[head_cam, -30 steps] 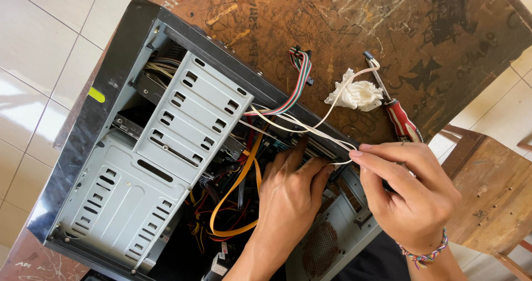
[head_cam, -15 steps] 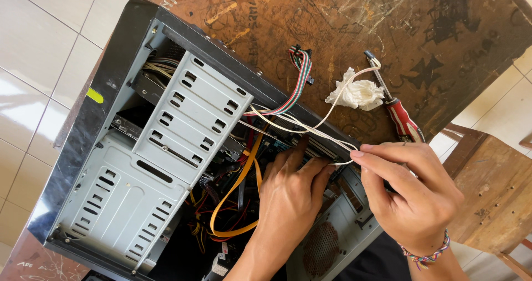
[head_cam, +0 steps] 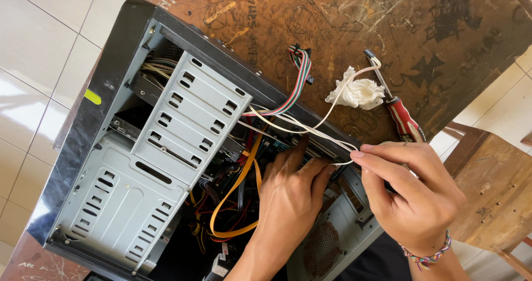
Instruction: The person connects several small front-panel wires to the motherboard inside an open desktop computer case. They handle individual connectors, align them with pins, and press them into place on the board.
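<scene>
A black-edged grey metal computer case [head_cam: 138, 164] is seen at the left, marked by a yellow-green sticker [head_cam: 92, 97]. Orange cables [head_cam: 238, 187] and a red-green-white ribbon of wires [head_cam: 296, 84] are shown at centre. A red-handled screwdriver [head_cam: 402, 115] and white crumpled tissue [head_cam: 357, 92] are laid on the scratched brown table [head_cam: 443, 37], upper right.

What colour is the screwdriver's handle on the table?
The screwdriver has a red handle with black trim, seen in the head view.

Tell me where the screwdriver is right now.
In the head view, the red-handled screwdriver lies on the wooden table, right of the open computer case, beside the crumpled white tissue and above the right hand.
</scene>
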